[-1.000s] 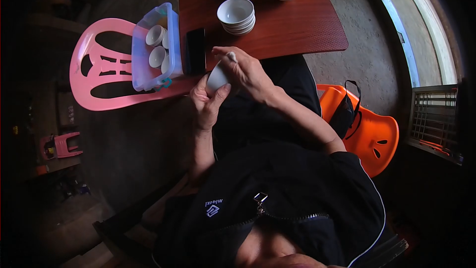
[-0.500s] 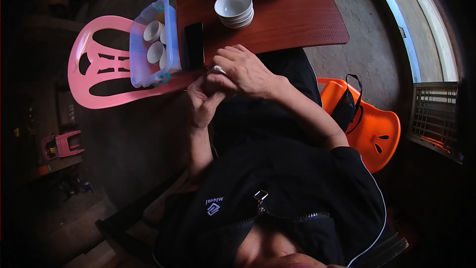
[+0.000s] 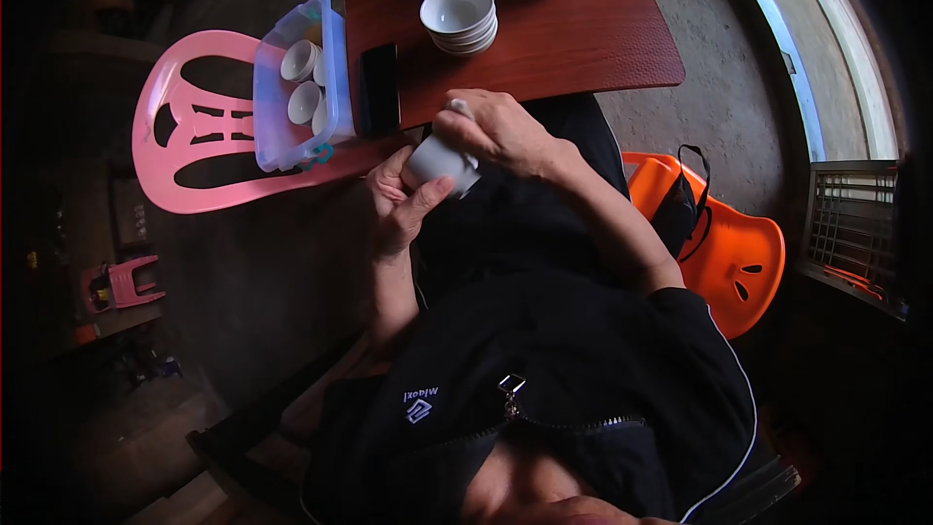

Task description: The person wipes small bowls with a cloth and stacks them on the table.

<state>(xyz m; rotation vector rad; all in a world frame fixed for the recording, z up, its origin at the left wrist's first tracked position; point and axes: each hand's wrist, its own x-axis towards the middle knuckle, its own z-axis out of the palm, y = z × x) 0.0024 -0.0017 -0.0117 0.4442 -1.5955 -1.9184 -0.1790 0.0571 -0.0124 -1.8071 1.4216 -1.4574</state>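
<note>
The left hand (image 3: pixel 397 202) is wrapped around a white bowl (image 3: pixel 434 161), just off the near edge of the tabletop (image 3: pixel 564 53). The right hand (image 3: pixel 507 136) is curled up close by it, around what looks like a white cloth (image 3: pixel 461 109). The bowl looks light, hard and smooth, so it might slip and break. Its round side seems the best place to hold, snug but not too tight.

Beyond the held bowl (image 3: pixel 435 161), the surface (image 3: pixel 573 49) bears stacked bowls (image 3: pixel 463 25) right of a phone (image 3: pixel 380 89); farther left, a chair (image 3: pixel 204 198) holds a tub (image 3: pixel 337 68).
</note>
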